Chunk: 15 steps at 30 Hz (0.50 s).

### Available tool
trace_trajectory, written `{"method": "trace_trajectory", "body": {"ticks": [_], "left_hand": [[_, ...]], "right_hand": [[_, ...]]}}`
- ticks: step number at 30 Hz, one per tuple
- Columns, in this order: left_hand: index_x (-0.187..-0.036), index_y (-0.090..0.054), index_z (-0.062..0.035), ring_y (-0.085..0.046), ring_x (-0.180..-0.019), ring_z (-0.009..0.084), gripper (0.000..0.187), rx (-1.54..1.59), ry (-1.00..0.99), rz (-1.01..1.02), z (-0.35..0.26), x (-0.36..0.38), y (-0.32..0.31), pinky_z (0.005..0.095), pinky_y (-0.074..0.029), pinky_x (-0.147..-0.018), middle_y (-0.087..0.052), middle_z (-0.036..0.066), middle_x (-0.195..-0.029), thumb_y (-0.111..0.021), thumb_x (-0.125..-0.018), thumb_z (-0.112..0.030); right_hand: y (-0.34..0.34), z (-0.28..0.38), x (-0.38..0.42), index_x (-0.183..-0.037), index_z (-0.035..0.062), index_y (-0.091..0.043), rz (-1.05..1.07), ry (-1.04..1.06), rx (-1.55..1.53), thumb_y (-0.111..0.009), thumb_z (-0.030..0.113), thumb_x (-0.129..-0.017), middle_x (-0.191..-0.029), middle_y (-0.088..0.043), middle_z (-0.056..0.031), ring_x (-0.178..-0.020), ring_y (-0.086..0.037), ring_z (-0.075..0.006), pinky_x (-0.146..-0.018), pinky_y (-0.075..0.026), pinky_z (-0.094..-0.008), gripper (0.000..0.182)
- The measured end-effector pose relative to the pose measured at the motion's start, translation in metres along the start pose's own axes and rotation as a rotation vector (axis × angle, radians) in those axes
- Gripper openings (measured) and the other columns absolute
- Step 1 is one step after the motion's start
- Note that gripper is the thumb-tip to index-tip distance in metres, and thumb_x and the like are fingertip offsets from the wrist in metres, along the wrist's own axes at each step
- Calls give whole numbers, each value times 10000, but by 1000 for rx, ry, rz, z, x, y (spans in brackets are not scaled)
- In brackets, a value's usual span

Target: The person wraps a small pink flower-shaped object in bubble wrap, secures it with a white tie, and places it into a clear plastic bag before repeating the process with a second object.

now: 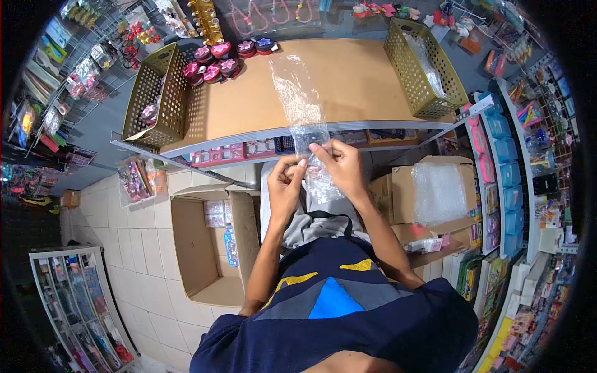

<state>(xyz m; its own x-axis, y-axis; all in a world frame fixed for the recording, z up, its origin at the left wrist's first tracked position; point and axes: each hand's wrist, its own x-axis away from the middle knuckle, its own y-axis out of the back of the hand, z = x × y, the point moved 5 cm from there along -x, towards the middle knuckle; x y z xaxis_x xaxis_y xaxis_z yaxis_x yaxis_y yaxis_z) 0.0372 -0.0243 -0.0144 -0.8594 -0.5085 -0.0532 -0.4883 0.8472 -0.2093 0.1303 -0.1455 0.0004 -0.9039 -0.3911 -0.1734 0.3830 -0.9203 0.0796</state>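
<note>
A long strip of clear plastic wrap (297, 96) lies across the front of the brown shelf top (249, 102) and hangs over its edge toward my lap. My left hand (286, 180) pinches the wrap's left side just below the shelf edge. Close beside it, my right hand (340, 166) grips the wrap between thumb and fingers. Whether a small item sits inside the wrap between my fingertips, I cannot tell. Several round pink and red flower-topped items (212, 73) stand at the back left of the shelf top.
Olive perforated baskets stand at the shelf's left (172, 93) and right (418, 81) ends. An open cardboard box (193, 248) is on the floor at left; another box (401, 193) with bubble wrap (440, 193) is at right. Stocked racks (507, 180) line the right side.
</note>
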Motion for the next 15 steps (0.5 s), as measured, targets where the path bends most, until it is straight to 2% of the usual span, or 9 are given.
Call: {"method": "trace_trajectory", "body": {"ticks": [1, 2, 4, 5, 6, 7, 11, 14, 15], "left_hand": [[-1157, -567, -21, -558, -782, 59, 322, 51, 109, 89, 7, 2, 6, 215, -422, -665, -634, 10, -842, -718, -894, -128], [-1164, -553, -35, -560, -878, 110, 387, 34, -69, 40, -1, 6, 8, 256, -433, -722, -618, 57, -951, -755, -853, -145], [-1178, -525, -62, -565, -1070, 211, 522, -1, -432, -58, -20, 13, 9, 338, -456, -836, -586, 149, -1171, -829, -769, -178], [-1217, -489, -107, -423, -1280, 304, 721, -383, -616, 33, -31, 15, 13, 456, -364, -1010, -453, 187, -1350, -900, -647, -268], [-1221, -499, -130, -387, -1327, 320, 710, -728, -712, 80, -46, 21, 12, 511, -285, -1084, -456, 150, -1369, -885, -663, -336], [-1186, -531, -132, -413, -1318, 295, 633, -876, -815, 134, -59, 22, 8, 530, -269, -1089, -492, 113, -1354, -863, -685, -329], [-1023, -632, -124, -562, -1194, 200, 321, -1144, -1068, 393, -87, 23, 9, 512, -336, -1050, -639, 16, -1206, -782, -757, -224], [-934, -665, -102, -652, -1033, 171, 186, -979, -860, 435, -95, 18, 27, 449, -414, -983, -704, -1, -1046, -743, -769, -140], [-954, -672, -94, -672, -964, 204, 184, -944, -856, 404, -97, 15, 35, 397, -478, -894, -710, 40, -991, -731, -779, -95]], "right_hand": [[4, 1, 0, -719, 33, -582, -15, -45, -57, -699, 196, -922, -572, -469, 64, -535, -384, -10, -459, -284, -229, 285], [8, 1, 0, -700, 37, -578, -32, -86, -116, -700, 190, -920, -574, -462, 67, -535, -378, -4, -459, -276, -219, 295], [18, 7, -1, -871, 47, -575, 57, -146, -197, -685, 177, -929, -566, -495, 61, -522, -418, 4, -447, -287, -205, 180], [22, 16, 2, -939, 50, -561, 115, -217, -213, -682, 172, -930, -563, -502, 59, -517, -432, 2, -444, -296, -203, 172], [25, 25, 6, -1007, 52, -548, 173, -293, -226, -679, 168, -932, -560, -510, 56, -513, -447, -1, -441, -305, -201, 190], [23, 29, 12, -1220, 65, -445, 312, -387, -179, -674, 169, -935, -597, -544, 56, -526, -490, -10, -450, -339, -194, 380], [-1, 28, 30, -1324, 94, -397, 610, -273, -237, -644, 221, -957, -692, -574, -2, -561, -518, -21, -493, -390, -180, 461], [0, 41, 31, -1346, 115, -388, 764, -451, -301, -599, 269, -986, -709, -583, -35, -549, -533, -35, -495, -418, -183, 445], [4, 40, 24, -1336, 113, -390, 680, -484, -267, -564, 295, -1003, -672, -579, -27, -496, -508, -46, -451, -402, -197, 418]]}}
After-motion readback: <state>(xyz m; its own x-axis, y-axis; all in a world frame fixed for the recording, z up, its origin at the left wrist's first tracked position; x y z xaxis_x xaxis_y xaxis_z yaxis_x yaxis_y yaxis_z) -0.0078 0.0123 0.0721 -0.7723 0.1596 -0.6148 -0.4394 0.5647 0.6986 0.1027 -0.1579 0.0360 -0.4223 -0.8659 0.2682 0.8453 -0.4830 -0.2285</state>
